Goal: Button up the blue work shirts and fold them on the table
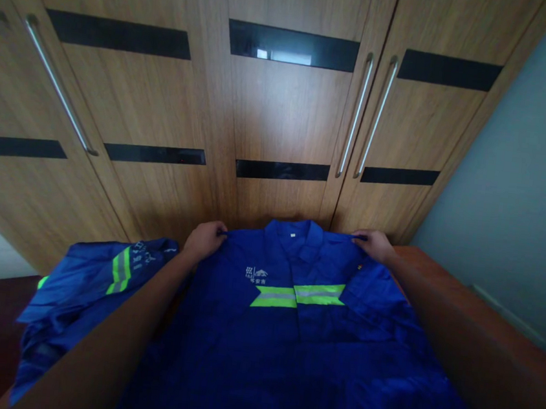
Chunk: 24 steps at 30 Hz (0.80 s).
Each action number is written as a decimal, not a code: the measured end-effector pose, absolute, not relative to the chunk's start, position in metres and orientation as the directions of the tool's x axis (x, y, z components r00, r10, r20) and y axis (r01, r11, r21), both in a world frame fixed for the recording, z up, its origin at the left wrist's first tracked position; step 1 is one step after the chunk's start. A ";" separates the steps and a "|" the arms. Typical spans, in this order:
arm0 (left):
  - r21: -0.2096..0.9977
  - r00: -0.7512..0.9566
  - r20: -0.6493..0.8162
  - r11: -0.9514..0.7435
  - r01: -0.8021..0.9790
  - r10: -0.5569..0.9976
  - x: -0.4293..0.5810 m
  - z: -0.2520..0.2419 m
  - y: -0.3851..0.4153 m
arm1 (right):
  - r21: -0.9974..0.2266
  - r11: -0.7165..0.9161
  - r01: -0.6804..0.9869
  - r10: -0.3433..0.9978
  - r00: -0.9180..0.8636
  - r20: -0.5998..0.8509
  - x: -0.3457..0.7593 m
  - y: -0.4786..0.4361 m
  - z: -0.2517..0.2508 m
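A blue work jacket (259,333) with a collar and a yellow-green and grey reflective band lies spread out, front side up, its collar toward the wardrobe. White lettering and a small logo mark one side of its chest. My left hand (205,239) pinches the cloth at the shoulder on the left of the view. At the opposite shoulder, my right hand (375,245) grips the fabric between thumb and fingers. The jacket's lower part runs out of the bottom of the view.
More blue clothing (84,282) with a reflective band lies in a pile at the left, partly behind my left forearm. A wooden wardrobe (282,114) with long metal handles (356,116) stands right behind. An orange-brown surface (445,284) shows at the right, below a pale wall (517,204).
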<state>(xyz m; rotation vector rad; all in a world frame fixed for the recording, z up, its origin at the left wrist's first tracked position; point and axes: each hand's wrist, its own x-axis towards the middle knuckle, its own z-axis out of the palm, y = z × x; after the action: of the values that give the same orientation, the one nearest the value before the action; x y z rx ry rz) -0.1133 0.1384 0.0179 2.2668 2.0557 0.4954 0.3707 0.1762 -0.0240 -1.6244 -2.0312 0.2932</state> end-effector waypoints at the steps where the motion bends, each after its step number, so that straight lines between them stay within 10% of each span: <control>1: 0.249 0.076 0.230 -0.134 0.959 0.970 -0.113 0.026 0.130 | -0.481 0.266 0.835 0.949 -0.139 0.283 0.372 0.169 -0.018; 11: 0.447 0.222 0.356 -0.374 0.812 0.908 -0.129 0.047 -0.049 | -0.595 0.400 0.697 0.870 -0.084 0.486 0.416 -0.010 0.002; 24: 0.410 0.392 0.053 -0.378 0.830 0.919 -0.120 -0.028 -0.168 | -0.216 0.451 0.866 0.863 -0.362 0.354 0.420 -0.153 -0.096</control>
<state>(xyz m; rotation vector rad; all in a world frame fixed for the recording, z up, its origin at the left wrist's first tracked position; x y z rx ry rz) -0.1202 -0.1684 -0.0283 2.3372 1.5254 0.3927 0.4195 -0.1532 -0.0959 -1.4548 -2.2917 -0.0101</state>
